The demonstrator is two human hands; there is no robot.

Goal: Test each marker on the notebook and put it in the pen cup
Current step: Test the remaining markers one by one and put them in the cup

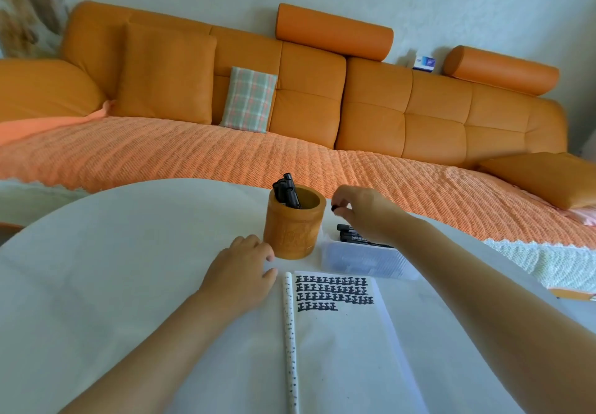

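Sofa (371,116), orange, behind white table (113,268). Notebook (338,349) open at tabletop's near edge, rows of black marks across top of page. Clear box (364,260) just beyond notebook, boxed markers (353,235) inside. Cup (292,233) left of box, cup markers (288,192) upright within. Left hand (240,276) on tabletop, fingers relaxed, tips at cup base. Right hand (364,212) above box, fingertips pinching black marker (335,208); only its end visible.

White rounded worktop (129,268) filling the lower half of the frame, wooden pen cup (292,229) upright at centre, clear plastic box (364,260) just right of it, open notebook (338,333) with rows of black marks below them, left hand (242,271) resting beside the cup.
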